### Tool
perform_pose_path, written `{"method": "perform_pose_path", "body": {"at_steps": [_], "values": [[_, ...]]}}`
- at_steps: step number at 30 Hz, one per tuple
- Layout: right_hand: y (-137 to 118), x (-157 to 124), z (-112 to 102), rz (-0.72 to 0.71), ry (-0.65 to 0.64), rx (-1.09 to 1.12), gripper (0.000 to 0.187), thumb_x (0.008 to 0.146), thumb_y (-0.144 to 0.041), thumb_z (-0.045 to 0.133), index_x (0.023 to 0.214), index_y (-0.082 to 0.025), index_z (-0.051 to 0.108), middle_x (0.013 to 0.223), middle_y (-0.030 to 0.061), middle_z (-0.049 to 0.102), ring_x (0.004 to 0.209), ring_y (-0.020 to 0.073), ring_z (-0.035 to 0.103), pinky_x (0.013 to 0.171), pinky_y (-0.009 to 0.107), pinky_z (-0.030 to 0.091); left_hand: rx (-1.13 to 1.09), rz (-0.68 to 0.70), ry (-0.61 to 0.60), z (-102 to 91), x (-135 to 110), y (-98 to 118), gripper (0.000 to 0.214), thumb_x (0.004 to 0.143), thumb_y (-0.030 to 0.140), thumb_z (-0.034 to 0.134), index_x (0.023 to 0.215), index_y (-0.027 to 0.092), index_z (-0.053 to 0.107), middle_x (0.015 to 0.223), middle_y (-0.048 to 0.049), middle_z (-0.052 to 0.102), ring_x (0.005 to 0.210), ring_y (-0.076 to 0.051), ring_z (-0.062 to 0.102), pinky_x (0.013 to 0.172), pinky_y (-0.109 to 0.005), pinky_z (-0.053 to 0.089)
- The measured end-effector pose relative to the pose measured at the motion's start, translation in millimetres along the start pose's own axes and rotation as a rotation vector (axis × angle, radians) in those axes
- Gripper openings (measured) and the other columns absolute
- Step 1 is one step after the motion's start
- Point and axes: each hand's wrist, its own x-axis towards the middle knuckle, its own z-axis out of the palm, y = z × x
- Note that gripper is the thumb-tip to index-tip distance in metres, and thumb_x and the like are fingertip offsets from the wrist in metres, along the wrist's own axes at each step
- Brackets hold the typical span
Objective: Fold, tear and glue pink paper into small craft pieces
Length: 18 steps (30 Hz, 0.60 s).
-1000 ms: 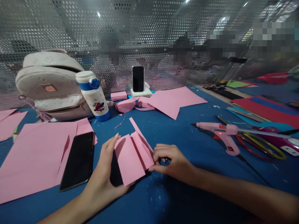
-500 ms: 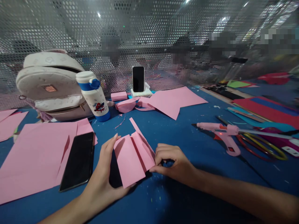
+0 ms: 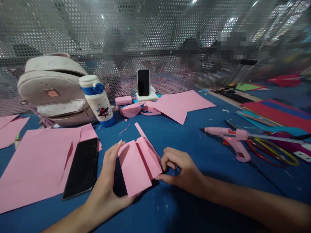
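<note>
A pleated piece of pink paper [image 3: 136, 165] lies on the blue table [image 3: 184, 136] right in front of me. My left hand [image 3: 107, 181] cups its left edge, fingers curled up along the paper and thumb under its near corner. My right hand [image 3: 179, 166] pinches the paper's right edge between thumb and bent fingers. A black phone [image 3: 82, 168] lies face up just left of my left hand, on a large pink sheet [image 3: 34, 161].
A pink glue gun [image 3: 230, 137] lies to the right, near coloured wire rings [image 3: 272, 150]. At the back stand a white backpack [image 3: 53, 87], a white and blue bottle [image 3: 97, 100], an upright phone [image 3: 143, 82], pink scraps [image 3: 136, 108] and a pink sheet [image 3: 182, 103]. Red and blue sheets [image 3: 279, 111] lie far right.
My right hand's fingers have shifted slightly along the paper's right edge, keeping the pinch. My left hand and the paper have barely moved.
</note>
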Motion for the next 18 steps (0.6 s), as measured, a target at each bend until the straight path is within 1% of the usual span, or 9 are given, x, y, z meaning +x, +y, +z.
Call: {"method": "perform_pose_path", "body": {"at_steps": [3, 5, 8, 9, 11, 14, 16, 18], "values": [[-2.5, -0.2, -1.9, -0.039, 0.054, -0.083, 0.041, 0.082, -0.049, 0.075, 0.072, -0.02, 0.047, 0.066, -0.0046, 0.048, 0.057, 0.0096, 0.041, 0.053, 0.023, 0.03, 0.001, 0.009, -0.007, 0.5, 0.7, -0.6, 0.102, 0.079, 0.03, 0.074, 0.156, 0.029, 0.008, 0.154, -0.0146, 0.028, 0.143, -0.038, 0.028, 0.113, -0.06, 0.034], [-4.7, 0.1, -3.9, -0.138, 0.081, -0.131, 0.04, 0.084, -0.049, 0.073, 0.073, -0.02, 0.047, 0.067, -0.0043, 0.051, 0.059, 0.0098, 0.044, 0.056, 0.024, 0.031, -0.003, 0.007, -0.019, 0.8, 0.8, -1.6, 0.103, 0.078, 0.029, 0.075, 0.156, 0.03, 0.008, 0.154, -0.0144, 0.028, 0.144, -0.038, 0.028, 0.114, -0.062, 0.032], [-7.9, 0.3, -7.8, -0.33, 0.077, -0.219, 0.026, 0.095, -0.041, 0.063, 0.08, -0.02, 0.058, 0.067, -0.0035, 0.055, 0.061, 0.0105, 0.048, 0.061, 0.025, 0.034, -0.022, -0.014, -0.028, 0.4, -0.3, -3.0, 0.105, 0.077, 0.029, 0.076, 0.156, 0.031, 0.007, 0.155, -0.0143, 0.026, 0.144, -0.038, 0.026, 0.114, -0.064, 0.03], [-8.5, 0.1, -9.0, -0.367, 0.081, -0.251, 0.023, 0.097, -0.037, 0.06, 0.081, -0.02, 0.061, 0.066, -0.0038, 0.055, 0.061, 0.0104, 0.048, 0.063, 0.026, 0.034, -0.029, -0.022, -0.029, 0.2, -0.7, -3.2, 0.105, 0.077, 0.029, 0.076, 0.156, 0.031, 0.007, 0.155, -0.0143, 0.026, 0.144, -0.038, 0.026, 0.115, -0.064, 0.029], [-8.5, -0.6, -10.6, -0.387, 0.096, -0.302, 0.02, 0.097, -0.029, 0.06, 0.079, -0.022, 0.065, 0.064, -0.0046, 0.054, 0.06, 0.01, 0.047, 0.063, 0.027, 0.033, -0.04, -0.033, -0.032, -0.1, -1.1, -3.1, 0.105, 0.077, 0.028, 0.076, 0.156, 0.031, 0.007, 0.155, -0.0143, 0.026, 0.144, -0.038, 0.026, 0.115, -0.064, 0.028], [-7.3, -1.1, -11.6, -0.416, 0.127, -0.334, 0.016, 0.093, -0.021, 0.065, 0.077, -0.021, 0.063, 0.062, -0.0054, 0.054, 0.059, 0.0101, 0.045, 0.063, 0.028, 0.033, -0.046, -0.041, -0.035, 0.1, 0.1, -2.1, 0.105, 0.076, 0.026, 0.076, 0.156, 0.031, 0.008, 0.154, -0.0143, 0.027, 0.143, -0.037, 0.028, 0.115, -0.064, 0.027], [-7.5, -0.6, -12.1, -0.473, 0.12, -0.375, 0.013, 0.091, -0.015, 0.065, 0.08, -0.021, 0.064, 0.062, -0.0051, 0.056, 0.059, 0.011, 0.046, 0.062, 0.029, 0.033, -0.048, -0.041, -0.038, 0.3, 1.0, -1.6, 0.106, 0.075, 0.024, 0.076, 0.156, 0.031, 0.008, 0.154, -0.0141, 0.028, 0.143, -0.037, 0.028, 0.115, -0.064, 0.027], [-9.0, 0.6, -13.1, -0.523, 0.113, -0.423, 0.014, 0.092, -0.012, 0.062, 0.081, -0.02, 0.065, 0.061, -0.0045, 0.057, 0.06, 0.0121, 0.046, 0.062, 0.03, 0.034, -0.049, -0.042, -0.04, 0.2, 1.5, -1.4, 0.107, 0.074, 0.023, 0.076, 0.156, 0.032, 0.008, 0.154, -0.0138, 0.028, 0.143, -0.037, 0.028, 0.115, -0.063, 0.029]]}}
